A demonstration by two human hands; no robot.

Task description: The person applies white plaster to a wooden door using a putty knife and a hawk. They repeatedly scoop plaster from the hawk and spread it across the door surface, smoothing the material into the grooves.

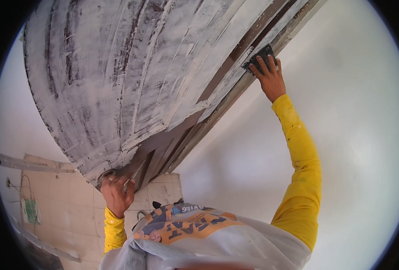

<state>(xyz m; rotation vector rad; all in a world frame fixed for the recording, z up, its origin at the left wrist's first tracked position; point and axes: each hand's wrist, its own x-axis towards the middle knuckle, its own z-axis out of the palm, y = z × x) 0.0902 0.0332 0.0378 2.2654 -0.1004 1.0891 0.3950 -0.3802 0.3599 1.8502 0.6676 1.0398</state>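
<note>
A brown door (118, 90) smeared with white filler stands at a slant before me. At its far right, my right hand (270, 78) grips a black flat spreader (263, 55), fingers spread over its back. The spreader lies against the strip along the door frame (235, 92). Low on the door's left edge, my left hand (116, 194) is closed around what looks like a putty knife (139, 171), its thin blade pointing up and right. Beside those fingers is a round fitting (106, 174) at the door edge; my hand partly hides it.
A smooth white wall (343, 112) runs along the right. Pale tiles (78, 216) cover the floor at lower left, where a green and white bag (31, 211), a cable and metal rails (37, 164) show.
</note>
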